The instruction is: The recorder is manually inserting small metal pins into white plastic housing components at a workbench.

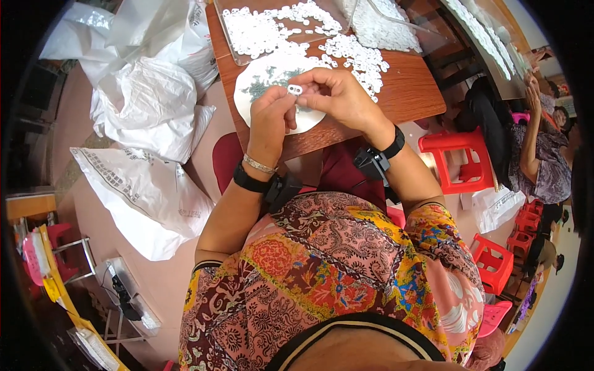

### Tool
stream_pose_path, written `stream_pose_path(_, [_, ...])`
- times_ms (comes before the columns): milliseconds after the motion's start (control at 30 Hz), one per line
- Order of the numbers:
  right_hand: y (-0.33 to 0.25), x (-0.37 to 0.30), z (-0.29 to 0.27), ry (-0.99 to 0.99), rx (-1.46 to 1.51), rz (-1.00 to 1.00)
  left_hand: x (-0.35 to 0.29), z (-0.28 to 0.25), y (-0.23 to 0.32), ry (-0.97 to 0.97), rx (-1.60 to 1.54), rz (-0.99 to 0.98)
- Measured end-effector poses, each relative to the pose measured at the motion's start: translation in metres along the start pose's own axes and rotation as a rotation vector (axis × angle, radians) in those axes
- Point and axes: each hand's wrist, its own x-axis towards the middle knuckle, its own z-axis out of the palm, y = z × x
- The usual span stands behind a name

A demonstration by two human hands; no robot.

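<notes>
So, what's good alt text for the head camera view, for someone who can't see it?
A small white plastic-looking oval with two holes sits in the grip of a person's left hand and right hand, above a round white disc scattered with grey-green bits on a brown wooden table; piles of similar white pieces lie beyond.

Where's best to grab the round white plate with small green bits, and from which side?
I'd take the round white plate by its left rim, coming from the left: that edge shows bare, whereas small white pieces lie near its far right side. Keep it level, as the small green bits across its middle look loose.
</notes>
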Motion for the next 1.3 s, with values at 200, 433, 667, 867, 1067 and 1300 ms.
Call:
stream_pose_path(200, [-0.007, -0.005, 0.008, 0.069, -0.253, -0.119, -0.003, 0.001, 0.000, -0.020, -0.089, -0.057])
stream_pose_path(433, [-0.010, -0.008, 0.008, 0.078, -0.375, -0.221, -0.004, 0.009, 0.002, 0.017, -0.136, -0.038])
stream_pose_path(667, [-0.024, -0.012, 0.018, 0.113, -0.609, -0.287, -0.005, 0.005, -0.004, 0.029, -0.006, -0.011])
stream_pose_path(867, [-0.017, -0.011, 0.018, 0.132, -0.701, -0.382, -0.003, 0.008, -0.004, 0.064, -0.063, 0.000])
stream_pose_path(1067, [-0.024, -0.011, 0.018, 0.128, -0.636, -0.315, -0.007, 0.013, -0.005, 0.111, -0.073, 0.112])
stream_pose_path(1300, [-0.029, -0.008, 0.021, 0.093, -0.610, -0.411, -0.018, 0.014, 0.005, 0.126, -0.046, 0.170])
